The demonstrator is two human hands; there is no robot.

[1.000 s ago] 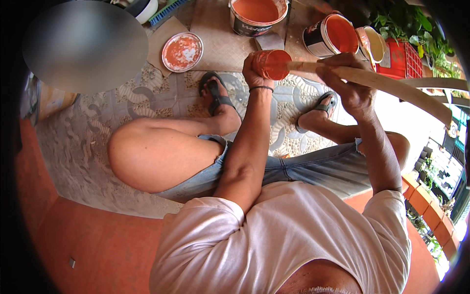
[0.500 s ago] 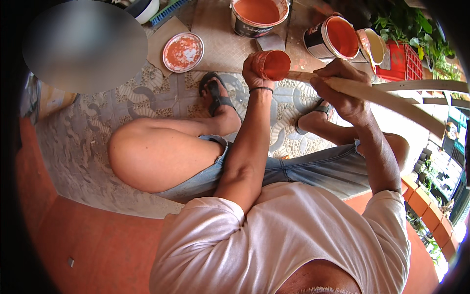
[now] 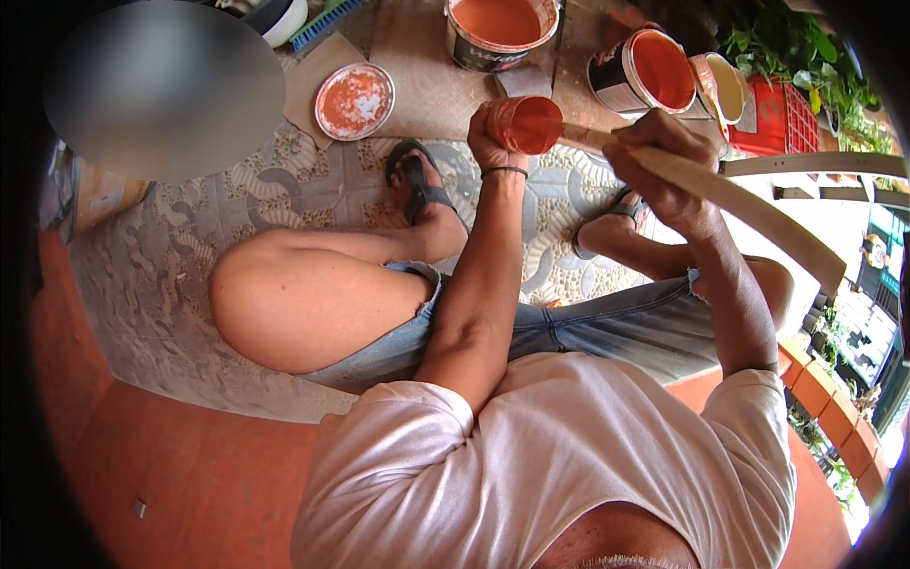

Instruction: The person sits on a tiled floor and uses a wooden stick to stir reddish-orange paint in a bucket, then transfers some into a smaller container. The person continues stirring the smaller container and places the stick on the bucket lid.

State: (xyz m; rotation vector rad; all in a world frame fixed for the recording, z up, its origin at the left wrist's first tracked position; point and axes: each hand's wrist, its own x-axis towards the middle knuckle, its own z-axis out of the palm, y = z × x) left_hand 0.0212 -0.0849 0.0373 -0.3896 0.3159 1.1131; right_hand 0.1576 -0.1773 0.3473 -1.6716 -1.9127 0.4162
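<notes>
My left hand (image 3: 485,140) is closed around a small cup (image 3: 527,125) smeared with orange-red paint, its mouth tilted toward me and to the right. In my right hand (image 3: 668,166) is a long flat wooden stick (image 3: 758,199). The stick's inner end reaches into the cup's mouth; its tip is hard to make out against the paint. The other end extends past my right forearm. Just beyond the cup stands a bucket (image 3: 471,51) of orange paint. A second paint bucket (image 3: 614,76) leans, tipped, beyond my right hand.
A paint-stained lid (image 3: 323,106) lies on cardboard (image 3: 408,95) to the left. Behind my right hand are a cream-coloured container (image 3: 728,87) and a red crate (image 3: 773,121). Wooden rails (image 3: 815,164) stand at the right. My sandalled feet (image 3: 417,185) rest on patterned tiles (image 3: 313,175).
The stick has shifted: its outer end has swung down and slightly left, and its inner end sits a little higher at the cup's mouth. Both hands keep their hold.
</notes>
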